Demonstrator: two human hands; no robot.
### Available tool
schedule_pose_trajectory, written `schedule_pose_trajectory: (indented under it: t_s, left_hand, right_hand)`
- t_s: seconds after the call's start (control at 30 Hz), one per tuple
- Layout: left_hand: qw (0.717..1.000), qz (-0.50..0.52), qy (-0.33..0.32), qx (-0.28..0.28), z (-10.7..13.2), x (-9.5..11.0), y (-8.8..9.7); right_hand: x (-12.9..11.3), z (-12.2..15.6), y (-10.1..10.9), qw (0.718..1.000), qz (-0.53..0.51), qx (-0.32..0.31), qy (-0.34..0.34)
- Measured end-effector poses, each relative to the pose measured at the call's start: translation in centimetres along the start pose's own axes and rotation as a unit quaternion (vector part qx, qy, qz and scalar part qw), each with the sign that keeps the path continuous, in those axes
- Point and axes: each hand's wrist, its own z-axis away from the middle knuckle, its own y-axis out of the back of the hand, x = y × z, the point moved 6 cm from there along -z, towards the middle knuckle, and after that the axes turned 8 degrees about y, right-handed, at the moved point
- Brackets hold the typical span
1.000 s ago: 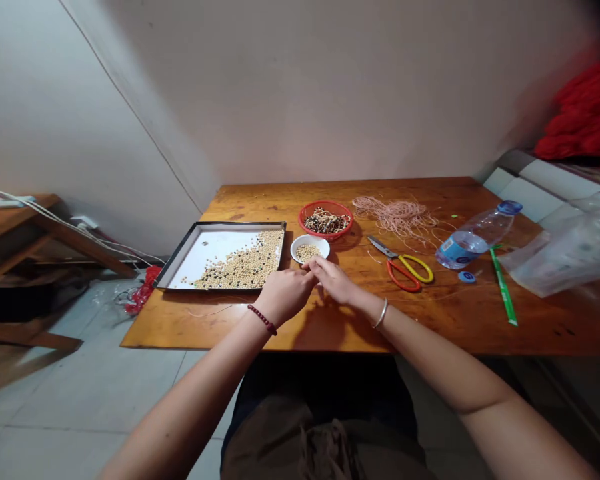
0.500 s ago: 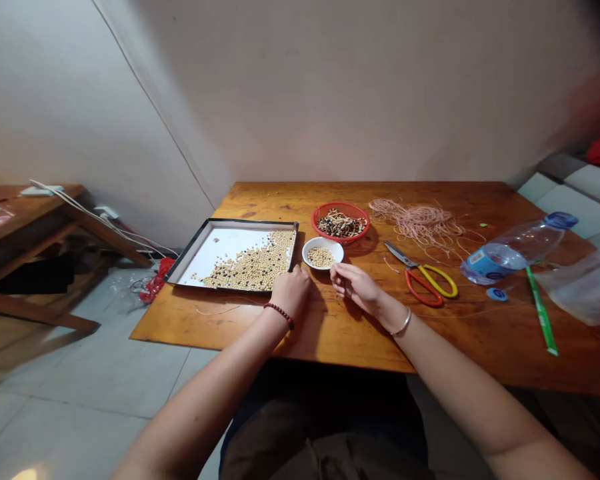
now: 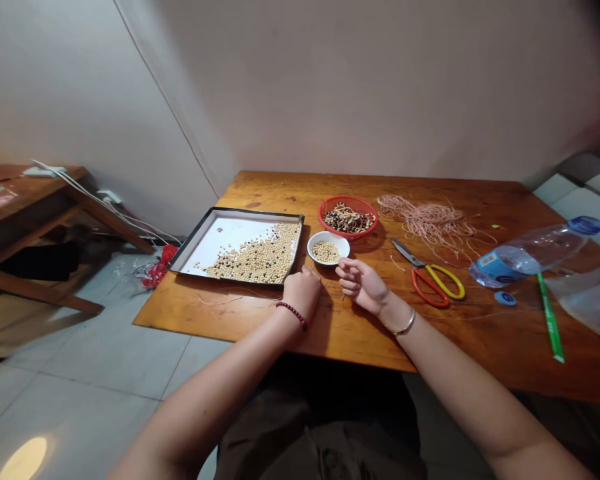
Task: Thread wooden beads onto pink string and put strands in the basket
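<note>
Both my hands are over the wooden table's front part, just short of a small white bowl (image 3: 344,251) of pale beads (image 3: 325,251). My left hand (image 3: 303,292), with a dark red bead bracelet, is closed, its knuckles up and fingertips hidden. A thin pale cord (image 3: 223,302) lies on the table to its left. My right hand (image 3: 361,283), a silver bangle on its wrist, is curled in a pinch beside the bowl's near right side. What either pinch holds is too small to make out. A black-rimmed tray (image 3: 195,233) holds many pale and dark beads (image 3: 260,257).
Behind the bowl sits a red basket (image 3: 321,220) of strung beads (image 3: 347,218). Rightward lie pink cord (image 3: 430,220), red-and-yellow-handled scissors (image 3: 430,277), a plastic bottle (image 3: 530,257), its blue cap (image 3: 505,298), a green strip (image 3: 550,320) and a clear bag (image 3: 587,293).
The camera view has shifted slightly. My right hand's fingers are more curled and have turned up a little. My left hand stays closed, slightly nearer to me relative to the bowl.
</note>
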Motion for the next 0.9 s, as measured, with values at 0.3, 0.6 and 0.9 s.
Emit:
schedule_pose_trajectory:
  t_s: [0.3, 0.6, 0.9]
  left_hand:
    - [1.000, 0.012, 0.010, 0.023, -0.3, -0.4, 0.8]
    - [0.998, 0.012, 0.052, 0.039, -1.2, 0.3, 1.4]
    - [0.996, 0.006, 0.080, 0.038, -1.1, 0.4, 1.4]
  right_hand:
    - [0.0, -0.2, 0.2, 1.000, -0.009, -0.004, 0.002]
    - [-0.3, -0.3, 0.2, 1.000, -0.004, -0.003, 0.009]
    - [-0.3, -0.5, 0.5, 1.000, -0.004, -0.007, 0.014]
